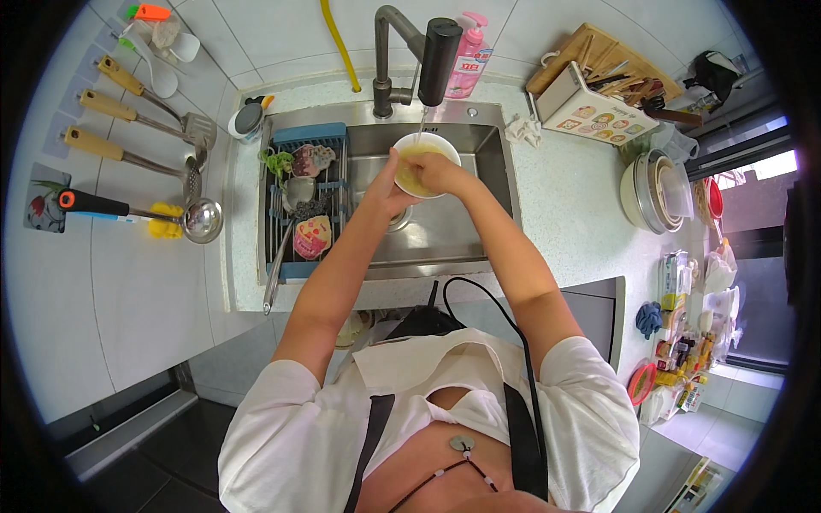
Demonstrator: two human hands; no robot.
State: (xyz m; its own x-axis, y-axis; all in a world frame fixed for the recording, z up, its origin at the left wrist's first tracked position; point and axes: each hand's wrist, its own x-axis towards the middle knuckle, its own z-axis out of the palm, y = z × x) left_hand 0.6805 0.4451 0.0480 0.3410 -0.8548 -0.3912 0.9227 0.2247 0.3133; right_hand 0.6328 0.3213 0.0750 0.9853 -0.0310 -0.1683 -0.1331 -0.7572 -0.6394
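My left hand [392,190] grips the left side of a white bowl [450,147] above the steel sink [436,244]. Inside the bowl is a cloudy, pale yellow content [410,178]; whether grains lie in it I cannot make out. My right hand [440,173] reaches over the right rim, its fingers down in the bowl and partly hidden. A thin stream of water [421,121] falls at the bowl's far side, below the grey tap [385,60] with its black head [441,64].
Left in the sink sits a blue rack [310,134] with sponges and a long-handled utensil [278,265]. Behind the tap stands a pink pump bottle [469,64]. A white utensil holder [590,107] and stacked basins [650,192] are at right; a ladle [203,221] hangs at left.
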